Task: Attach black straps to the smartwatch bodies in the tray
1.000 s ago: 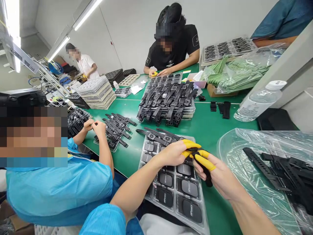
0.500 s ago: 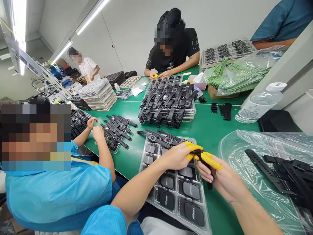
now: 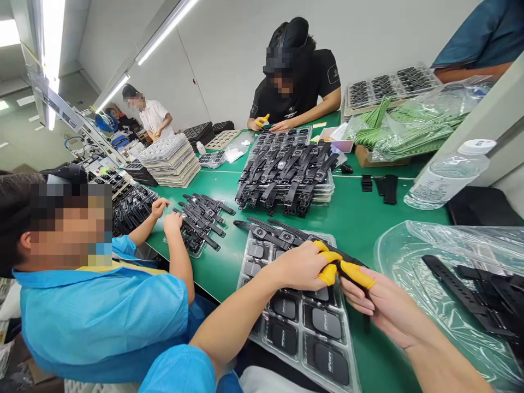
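Note:
Yellow finger covers sit on several fingers of both my hands. My left hand (image 3: 309,266), closed in a pinch, and my right hand (image 3: 385,300) meet above a clear plastic tray's right side. Between them they grip a black watch strap (image 3: 351,258); one dark end hangs below my right fingers. Whether a watch body is attached is hidden by the fingers. Under my left arm lies the clear tray (image 3: 352,349), holding square dark watch bodies (image 3: 327,322) in its pockets. Across its far end lie several watches with black straps (image 3: 286,236).
Loose black straps (image 3: 470,295) lie on a clear plastic bag (image 3: 393,256) at the right. Behind it stands a plastic bottle (image 3: 450,177). Trays piled with strapped watches (image 3: 286,174) stand ahead. A co-worker in blue (image 3: 106,316) sits close on my left; another person (image 3: 295,82) works opposite.
The view has shifted slightly, moving the scene rightward. My hands still hold the strap together; my left fingers have curled more, and a length of strap now shows above my right thumb.

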The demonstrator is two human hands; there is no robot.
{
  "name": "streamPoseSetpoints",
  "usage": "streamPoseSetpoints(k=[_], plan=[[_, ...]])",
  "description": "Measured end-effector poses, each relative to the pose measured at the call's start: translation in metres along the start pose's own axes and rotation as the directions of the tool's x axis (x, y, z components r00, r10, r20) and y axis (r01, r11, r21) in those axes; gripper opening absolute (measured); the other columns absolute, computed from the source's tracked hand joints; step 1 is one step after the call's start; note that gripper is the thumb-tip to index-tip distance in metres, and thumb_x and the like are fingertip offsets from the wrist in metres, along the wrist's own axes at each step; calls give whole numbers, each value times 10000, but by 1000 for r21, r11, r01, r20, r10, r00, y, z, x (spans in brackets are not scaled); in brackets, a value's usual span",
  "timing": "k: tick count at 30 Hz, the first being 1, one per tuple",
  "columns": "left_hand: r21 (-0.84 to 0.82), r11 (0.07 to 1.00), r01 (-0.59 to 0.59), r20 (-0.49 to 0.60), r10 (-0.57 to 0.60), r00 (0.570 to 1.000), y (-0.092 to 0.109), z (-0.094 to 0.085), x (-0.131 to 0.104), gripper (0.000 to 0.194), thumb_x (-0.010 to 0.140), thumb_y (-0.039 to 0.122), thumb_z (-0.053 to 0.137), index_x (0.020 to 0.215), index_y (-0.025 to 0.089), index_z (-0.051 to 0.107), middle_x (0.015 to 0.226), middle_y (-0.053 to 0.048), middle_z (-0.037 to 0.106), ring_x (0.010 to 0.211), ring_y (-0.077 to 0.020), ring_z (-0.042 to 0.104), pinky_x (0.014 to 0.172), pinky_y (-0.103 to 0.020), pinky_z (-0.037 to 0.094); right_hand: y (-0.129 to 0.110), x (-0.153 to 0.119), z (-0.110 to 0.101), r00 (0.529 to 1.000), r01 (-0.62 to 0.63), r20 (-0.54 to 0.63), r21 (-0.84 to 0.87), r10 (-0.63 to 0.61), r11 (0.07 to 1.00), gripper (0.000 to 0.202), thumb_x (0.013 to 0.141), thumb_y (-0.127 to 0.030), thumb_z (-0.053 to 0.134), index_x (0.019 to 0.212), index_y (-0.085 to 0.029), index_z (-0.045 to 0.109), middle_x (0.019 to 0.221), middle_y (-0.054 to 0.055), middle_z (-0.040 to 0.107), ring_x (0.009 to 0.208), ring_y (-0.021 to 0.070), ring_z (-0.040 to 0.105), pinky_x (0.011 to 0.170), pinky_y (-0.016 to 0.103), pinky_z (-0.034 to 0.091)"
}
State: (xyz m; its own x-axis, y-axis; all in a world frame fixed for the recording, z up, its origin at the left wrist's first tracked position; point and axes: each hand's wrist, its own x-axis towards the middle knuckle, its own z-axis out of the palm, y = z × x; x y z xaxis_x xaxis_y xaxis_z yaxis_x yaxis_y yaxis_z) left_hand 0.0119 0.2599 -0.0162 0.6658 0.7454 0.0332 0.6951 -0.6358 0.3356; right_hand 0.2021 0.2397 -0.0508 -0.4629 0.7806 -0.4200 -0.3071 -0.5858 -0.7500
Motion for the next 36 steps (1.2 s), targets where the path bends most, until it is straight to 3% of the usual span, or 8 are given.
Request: streamPoseSetpoints(k=[8, 12, 16, 20, 22, 25, 31, 36], plan=[[-256, 966, 32, -17, -37, 999, -5, -1, -3, 416, 1054, 209, 427, 1397, 55, 605, 1350, -202, 666, 1319, -276, 591, 1175, -402, 475, 0, -3, 5, 997, 71, -28, -107, -74, 992, 661, 641, -754, 889, 659, -192, 541, 556, -34, 473, 461, 51, 324, 427, 205, 306], [-573, 816, 67, -165, -196, 967, -9, 10, -3, 446, 985, 317, 645, 1395, 145, 616, 1356, -158, 686, 1255, -282, 656, 1123, -422, 515, -1, -2, 8, 977, 186, -78, -155, -200, 970, 618, 734, -780, 808, 740, -210, 568, 610, -11, 533, 519, 95, 419, 472, 232, 390], [-819, 574, -19, -295, -393, 871, -8, 23, 2, 265, 886, 365, 786, 1059, 172, 729, 1095, -91, 746, 1012, -230, 710, 940, -364, 579, 0, -2, 8, 985, 170, 6, -171, -172, 970, 631, 809, -787, 735, 699, -206, 515, 594, -30, 465, 492, 78, 368, 461, 230, 347], [-958, 270, -99, -241, -562, 791, -8, 18, 8, 509, 788, 568, 857, 1031, 166, 661, 1035, -83, 746, 875, -206, 723, 713, -307, 610, 0, -2, 6, 998, 43, 58, -106, -37, 993, 627, 807, -768, 748, 718, -205, 486, 585, -72, 373, 462, 40, 211, 431, 205, 184], [-970, 167, -177, -244, -670, 701, -12, 9, 8, 625, 735, 652, 868, 1039, 183, 588, 1051, -79, 756, 770, -189, 734, 609, -282, 602, 0, -1, 4, 998, 8, 63, -128, 0, 992, 642, 767, -777, 777, 736, -204, 489, 594, -82, 362, 470, 32, 189, 437, 194, 158], [-948, 139, -287, -280, -792, 542, -16, -1, 7, 688, 705, 670, 884, 1038, 204, 505, 1121, -98, 771, 695, -176, 753, 554, -263, 597, -1, -1, 3, 997, -22, 74, -202, 37, 979, 646, 767, -807, 754, 785, -200, 534, 607, -86, 364, 481, 31, 193, 443, 184, 160], [-924, 203, -324, -340, -825, 452, -19, -5, 6, 603, 771, 573, 877, 1045, 209, 483, 1163, -139, 786, 829, -221, 808, 638, -282, 637, -7, -4, 2, 989, -67, 113, -253, 98, 965, 593, 827, -776, 707, 843, -196, 584, 584, -95, 320, 493, 40, 148, 446, 191, 117], [-897, 248, -365, -353, -900, 256, -32, -16, 1, 514, 836, 526, 798, 1068, 204, 471, 1201, -154, 777, 752, -192, 798, 591, -252, 609, -13, -7, -3, 999, -40, 25, -246, 47, 968, 579, 749, -726, 808, 884, -204, 595, 571, -98, 345, 482, 39, 183, 442, 189, 140]])
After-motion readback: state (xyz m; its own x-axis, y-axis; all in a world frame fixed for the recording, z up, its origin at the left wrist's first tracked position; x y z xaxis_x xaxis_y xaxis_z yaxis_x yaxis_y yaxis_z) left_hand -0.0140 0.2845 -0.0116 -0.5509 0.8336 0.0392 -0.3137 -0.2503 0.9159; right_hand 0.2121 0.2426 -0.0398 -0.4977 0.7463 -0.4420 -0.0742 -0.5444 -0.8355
